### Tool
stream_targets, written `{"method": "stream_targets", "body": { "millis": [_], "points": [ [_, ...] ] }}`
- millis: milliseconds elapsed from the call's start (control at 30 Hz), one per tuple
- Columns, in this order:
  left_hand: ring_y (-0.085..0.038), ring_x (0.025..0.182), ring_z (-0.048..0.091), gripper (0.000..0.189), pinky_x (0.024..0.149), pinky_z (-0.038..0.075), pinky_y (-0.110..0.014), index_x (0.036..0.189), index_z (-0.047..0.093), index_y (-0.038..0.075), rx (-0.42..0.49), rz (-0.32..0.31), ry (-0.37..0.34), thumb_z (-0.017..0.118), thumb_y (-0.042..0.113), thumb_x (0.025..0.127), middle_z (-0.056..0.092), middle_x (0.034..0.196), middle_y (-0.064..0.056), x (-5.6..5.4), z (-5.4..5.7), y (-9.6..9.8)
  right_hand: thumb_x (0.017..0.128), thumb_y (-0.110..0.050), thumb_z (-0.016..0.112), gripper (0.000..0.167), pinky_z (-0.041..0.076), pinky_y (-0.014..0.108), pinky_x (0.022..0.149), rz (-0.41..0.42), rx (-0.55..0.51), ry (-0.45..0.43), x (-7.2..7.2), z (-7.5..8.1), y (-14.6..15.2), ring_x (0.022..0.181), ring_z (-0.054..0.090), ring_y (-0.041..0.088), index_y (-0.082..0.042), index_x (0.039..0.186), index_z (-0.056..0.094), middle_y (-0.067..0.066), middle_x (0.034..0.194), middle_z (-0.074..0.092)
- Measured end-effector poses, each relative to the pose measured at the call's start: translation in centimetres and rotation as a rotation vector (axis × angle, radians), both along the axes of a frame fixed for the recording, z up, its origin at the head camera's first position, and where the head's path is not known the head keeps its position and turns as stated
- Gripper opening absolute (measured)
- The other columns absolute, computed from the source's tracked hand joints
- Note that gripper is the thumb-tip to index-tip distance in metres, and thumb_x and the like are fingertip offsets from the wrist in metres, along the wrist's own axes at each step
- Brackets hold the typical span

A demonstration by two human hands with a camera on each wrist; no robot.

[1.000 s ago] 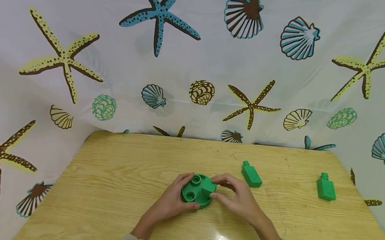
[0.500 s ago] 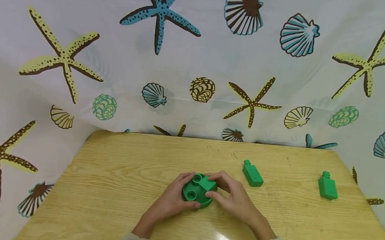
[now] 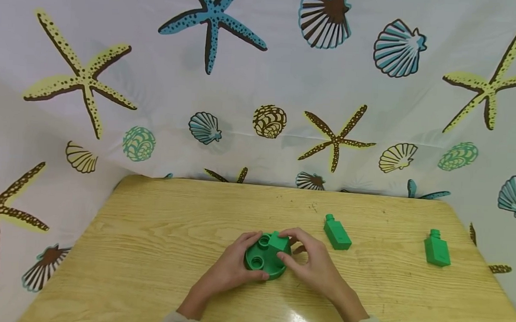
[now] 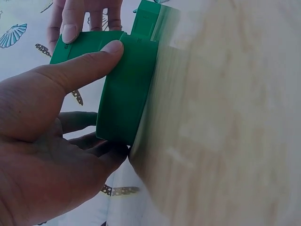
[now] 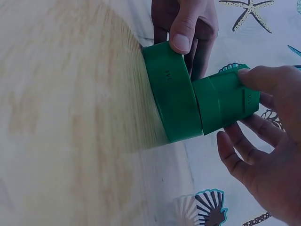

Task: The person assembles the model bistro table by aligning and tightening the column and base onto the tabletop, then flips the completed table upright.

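Observation:
A green round base (image 3: 272,266) lies on the table, with two open round sockets visible on its top. My left hand (image 3: 230,270) grips its left side, the thumb along the near rim. On the base's right part stands a green block (image 3: 278,241), pinched between the thumb and fingers of my right hand (image 3: 316,262). In the right wrist view the block (image 5: 226,100) meets the base's top face, and whatever joins them is hidden. The left wrist view shows the base's side wall (image 4: 128,94) under my left thumb.
Behind my right hand a green bottle-shaped block (image 3: 338,234) with a threaded neck lies on the wooden table (image 3: 159,233). A similar green block (image 3: 437,250) is farther right. A white cloth (image 3: 252,84) printed with starfish and shells hangs behind the table.
My right hand has turned the block on the base, and its top has shifted slightly toward the back. The left hand keeps its grip on the base.

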State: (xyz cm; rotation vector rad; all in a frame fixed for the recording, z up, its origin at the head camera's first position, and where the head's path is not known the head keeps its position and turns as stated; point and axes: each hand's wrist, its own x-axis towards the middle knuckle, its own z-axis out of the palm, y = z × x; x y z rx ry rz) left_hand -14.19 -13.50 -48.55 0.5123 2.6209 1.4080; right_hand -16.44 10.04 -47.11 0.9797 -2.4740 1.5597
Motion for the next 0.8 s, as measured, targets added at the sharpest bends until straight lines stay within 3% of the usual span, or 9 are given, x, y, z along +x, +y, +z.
{"method": "stream_targets", "body": {
  "millis": [200,400,533,667,800],
  "points": [
    [-0.042,0.137,0.045,0.095,0.111,0.041,-0.058,0.155,0.038,-0.006,0.001,-0.008,0.013,0.09,0.025,0.081,0.042,0.153,-0.022,-0.2,0.0,-0.1,0.095,-0.023,0.078,0.035,0.06,0.037,0.075,-0.021,0.029,0.039,-0.2,0.1,-0.3,0.099,0.06,0.014,-0.02,0.128,0.066,-0.008,0.125,0.066],
    [-0.041,0.137,0.046,0.095,0.111,0.041,-0.058,0.155,0.038,-0.006,0.019,-0.018,0.013,0.09,0.026,0.082,0.042,0.152,-0.021,-0.4,-0.2,-0.2,0.096,-0.025,0.076,0.035,0.059,0.036,0.092,0.005,-0.04,-0.052,-0.3,-0.1,-0.3,0.124,0.06,0.018,-0.018,0.129,0.065,-0.005,0.132,0.064],
    [-0.04,0.137,0.045,0.096,0.111,0.041,-0.058,0.155,0.038,-0.006,0.019,-0.013,0.01,0.09,0.027,0.082,0.042,0.153,-0.02,-0.5,-0.2,-0.3,0.099,-0.017,0.073,0.033,0.056,0.034,0.097,0.049,-0.088,-0.092,-0.6,-0.3,-0.1,0.128,0.06,0.022,-0.016,0.13,0.064,-0.001,0.133,0.064],
    [-0.04,0.138,0.045,0.096,0.111,0.041,-0.058,0.155,0.039,-0.005,0.018,-0.004,0.003,0.091,0.027,0.081,0.043,0.152,-0.02,-0.5,-0.1,-0.2,0.097,-0.009,0.073,0.032,0.059,0.034,0.092,0.022,-0.096,-0.075,-0.7,-0.4,0.3,0.119,0.063,0.024,-0.015,0.128,0.064,0.0,0.127,0.065],
    [-0.04,0.138,0.045,0.096,0.111,0.041,-0.059,0.154,0.04,-0.004,0.01,0.001,-0.003,0.091,0.029,0.08,0.044,0.152,-0.02,-0.4,0.0,-0.2,0.095,-0.012,0.077,0.033,0.061,0.032,0.078,-0.038,-0.06,-0.039,-0.7,-0.5,0.7,0.105,0.065,0.021,-0.018,0.125,0.066,-0.003,0.124,0.066]
  ]
}}
